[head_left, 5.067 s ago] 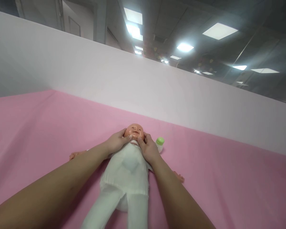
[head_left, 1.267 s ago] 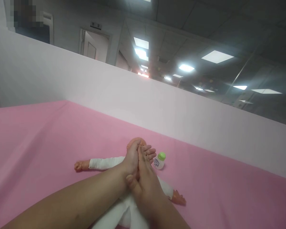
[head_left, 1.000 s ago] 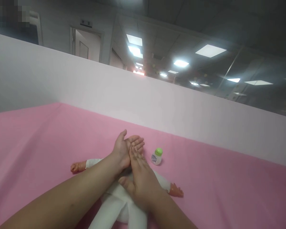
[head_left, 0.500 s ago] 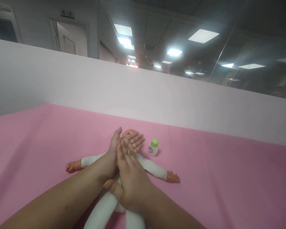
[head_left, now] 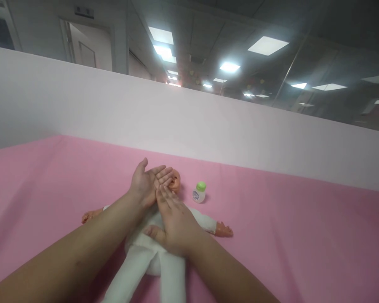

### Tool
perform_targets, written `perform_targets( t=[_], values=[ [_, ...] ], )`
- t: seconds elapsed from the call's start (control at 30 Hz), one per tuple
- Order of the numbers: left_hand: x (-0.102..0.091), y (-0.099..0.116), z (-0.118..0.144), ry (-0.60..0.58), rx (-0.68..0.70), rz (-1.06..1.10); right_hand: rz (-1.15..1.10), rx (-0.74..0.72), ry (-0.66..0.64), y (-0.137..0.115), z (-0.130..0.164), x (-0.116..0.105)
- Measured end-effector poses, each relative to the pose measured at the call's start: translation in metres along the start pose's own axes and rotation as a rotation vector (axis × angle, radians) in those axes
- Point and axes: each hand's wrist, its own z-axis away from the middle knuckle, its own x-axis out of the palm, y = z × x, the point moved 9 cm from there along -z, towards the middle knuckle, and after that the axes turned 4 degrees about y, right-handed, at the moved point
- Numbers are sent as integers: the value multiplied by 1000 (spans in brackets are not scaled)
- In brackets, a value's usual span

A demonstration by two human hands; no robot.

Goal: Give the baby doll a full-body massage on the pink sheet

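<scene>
Doll first: where is it?

Face up on the pink-covered bench. Centre a dial on its chest: the head sits near 12 o'clock, partly behind some fingers, and the white-clad legs run toward 6 and 7

And its little hands?

One points out at 9 o'clock, the other just past 3

The person's left hand?

Palm turned up, just beside the doll's head, its fingers toward 2 o'clock and its thumb toward 1. That grip is unclosed, all outstretched

The right hand?

Back upward, above the doll's torso, fingers toward 11 and meeting the left palm's edge. Its grip is flat too, the thumb spread toward 10. Whether it touches the doll, I can't tell

Anything near?

A green-capped bottle stands at 2 o'clock, near the doll's head. Beyond, a white wall spans 12 o'clock, with a door behind at 11 and ceiling lights at 1
</scene>
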Motion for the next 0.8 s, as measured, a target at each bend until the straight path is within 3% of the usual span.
perform_targets(
  t=[0.1,0.23,0.4,0.5,0.63,0.8],
  values=[
    [-4,6,-6,-3,-7,30,-26,-72,2,-21,2,2],
    [10,-20,2,-93,-142,51,-50,-124,70,-30,4,-1],
    [19,-64,23,-71,-325,12,-32,-73,126,-1,1,-5],
    [19,-73,28,-49,-378,-19,26,-15,124,21,-3,-4],
    [19,-46,19,-81,-270,24,101,18,117,28,-3,-3],
    [9,3,7,-53,-54,4,15,43,28,6,0,6]
  ],
)
